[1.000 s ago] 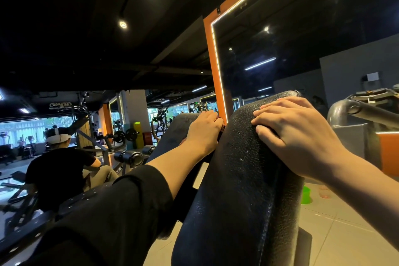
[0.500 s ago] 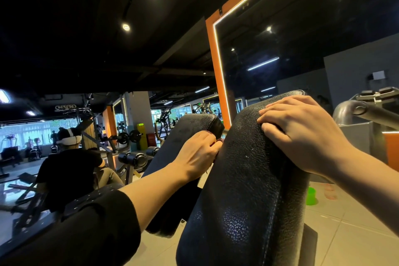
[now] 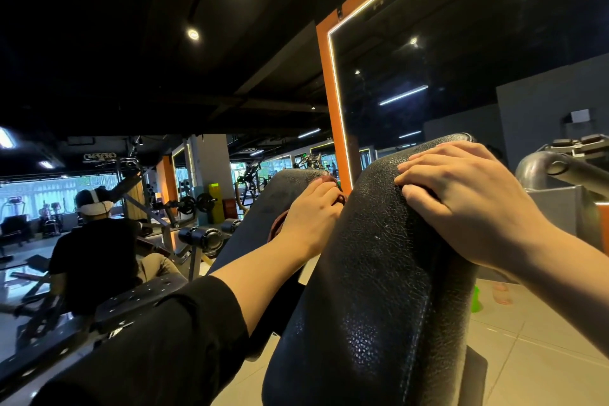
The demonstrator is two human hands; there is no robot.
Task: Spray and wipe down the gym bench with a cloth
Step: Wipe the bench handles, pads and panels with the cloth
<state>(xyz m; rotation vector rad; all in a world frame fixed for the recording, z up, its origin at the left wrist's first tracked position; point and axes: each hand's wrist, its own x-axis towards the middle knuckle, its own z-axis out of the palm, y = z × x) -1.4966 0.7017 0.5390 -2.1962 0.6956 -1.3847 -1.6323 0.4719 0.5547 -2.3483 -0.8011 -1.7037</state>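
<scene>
The gym bench's near black pad (image 3: 372, 290) rises upright in front of me, its leather cracked and shiny. My right hand (image 3: 468, 201) lies flat over its top edge, fingers together and curled slightly onto the left side. My left hand (image 3: 309, 217) reaches into the gap between this pad and a second black pad (image 3: 260, 208) behind it. It presses a reddish-brown cloth (image 3: 276, 226) there; only the cloth's edges show around the fingers. No spray bottle is in either hand.
A green object (image 3: 476, 301) and a pinkish one (image 3: 501, 293) stand on the tiled floor at the right. A metal machine arm (image 3: 560, 171) is close on the right, an orange-framed mirror (image 3: 333, 128) behind. A person in black (image 3: 95, 250) sits at left among machines.
My left hand has slid down from the top of the pads into the gap between them, with the cloth. My right hand has stayed on the near pad's top.
</scene>
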